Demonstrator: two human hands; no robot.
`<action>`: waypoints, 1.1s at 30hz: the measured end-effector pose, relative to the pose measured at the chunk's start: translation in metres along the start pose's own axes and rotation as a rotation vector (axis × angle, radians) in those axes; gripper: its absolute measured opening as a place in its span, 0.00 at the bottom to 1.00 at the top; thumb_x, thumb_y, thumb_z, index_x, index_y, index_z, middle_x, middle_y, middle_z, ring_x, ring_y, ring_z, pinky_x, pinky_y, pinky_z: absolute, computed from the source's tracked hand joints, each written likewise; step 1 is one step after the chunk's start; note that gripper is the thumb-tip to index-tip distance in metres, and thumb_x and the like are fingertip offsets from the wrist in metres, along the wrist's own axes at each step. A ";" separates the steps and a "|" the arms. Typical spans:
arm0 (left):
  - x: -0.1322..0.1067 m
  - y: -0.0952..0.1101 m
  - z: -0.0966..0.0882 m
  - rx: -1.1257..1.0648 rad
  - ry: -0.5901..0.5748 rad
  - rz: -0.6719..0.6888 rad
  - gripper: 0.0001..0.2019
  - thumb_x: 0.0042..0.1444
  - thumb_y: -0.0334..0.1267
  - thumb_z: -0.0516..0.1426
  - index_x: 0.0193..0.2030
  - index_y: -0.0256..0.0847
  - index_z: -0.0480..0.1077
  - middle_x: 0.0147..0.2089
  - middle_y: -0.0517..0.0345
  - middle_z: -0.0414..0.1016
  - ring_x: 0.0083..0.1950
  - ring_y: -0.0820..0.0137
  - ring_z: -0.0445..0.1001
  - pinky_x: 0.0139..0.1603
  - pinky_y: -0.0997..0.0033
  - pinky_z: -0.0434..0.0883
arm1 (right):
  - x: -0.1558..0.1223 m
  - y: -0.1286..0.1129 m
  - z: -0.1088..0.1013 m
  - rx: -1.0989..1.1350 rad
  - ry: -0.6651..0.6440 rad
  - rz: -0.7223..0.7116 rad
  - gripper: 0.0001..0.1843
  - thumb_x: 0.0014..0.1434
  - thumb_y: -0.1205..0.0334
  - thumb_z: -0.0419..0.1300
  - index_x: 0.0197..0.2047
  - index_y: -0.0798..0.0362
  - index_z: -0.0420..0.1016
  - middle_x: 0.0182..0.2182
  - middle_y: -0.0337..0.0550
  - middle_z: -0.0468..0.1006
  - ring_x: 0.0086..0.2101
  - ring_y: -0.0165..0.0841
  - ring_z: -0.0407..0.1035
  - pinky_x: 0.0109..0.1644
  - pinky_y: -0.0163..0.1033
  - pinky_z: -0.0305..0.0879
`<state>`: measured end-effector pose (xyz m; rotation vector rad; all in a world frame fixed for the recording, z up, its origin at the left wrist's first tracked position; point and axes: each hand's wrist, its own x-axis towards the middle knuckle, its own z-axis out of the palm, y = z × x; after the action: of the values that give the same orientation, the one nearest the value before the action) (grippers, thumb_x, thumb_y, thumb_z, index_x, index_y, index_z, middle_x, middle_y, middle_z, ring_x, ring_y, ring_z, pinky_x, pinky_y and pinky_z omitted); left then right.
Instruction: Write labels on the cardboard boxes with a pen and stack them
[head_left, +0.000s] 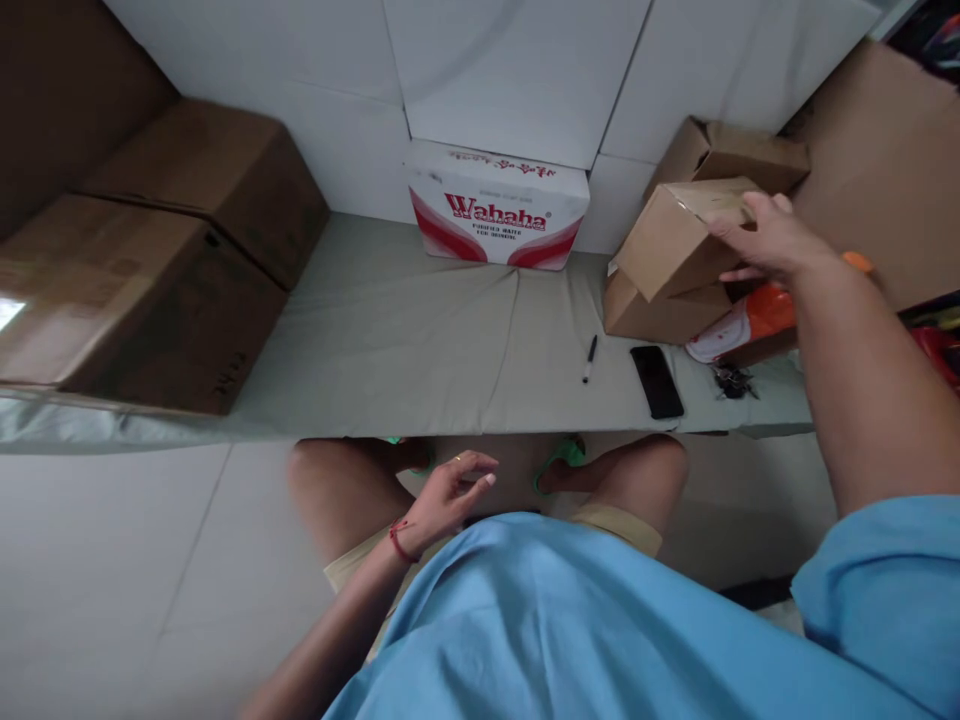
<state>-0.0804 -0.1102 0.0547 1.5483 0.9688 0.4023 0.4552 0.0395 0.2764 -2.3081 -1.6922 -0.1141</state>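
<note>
My right hand (769, 238) reaches out to the right and grips the top edge of a small brown cardboard box (675, 245), which is tilted and rests on another flat box (660, 315). My left hand (450, 490) hangs low over my knees in front of the table, fingers loosely curled and apart, holding nothing. A red cord sits on that wrist.
A cloth-covered table (390, 340) carries a black pen (590, 358), a black phone (657, 381), keys (733, 380), an orange-and-white package (750, 322), a white and red Wahaha carton (496, 205) at the back and big brown boxes (142, 270) on the left. More boxes (739, 155) are stacked right.
</note>
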 end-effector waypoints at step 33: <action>-0.067 -0.051 -0.190 0.238 1.298 -0.309 0.12 0.65 0.49 0.54 0.45 0.43 0.63 0.43 0.53 0.74 0.46 0.61 0.79 0.51 0.55 0.81 | -0.187 -0.058 0.164 0.223 -0.085 -0.124 0.20 0.66 0.50 0.52 0.45 0.50 0.82 0.43 0.55 0.87 0.41 0.44 0.78 0.46 0.46 0.69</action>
<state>-0.2757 -0.0411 0.0696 1.2003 2.2682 1.1523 0.3255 -0.0733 0.0870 -2.0733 -1.7895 0.1432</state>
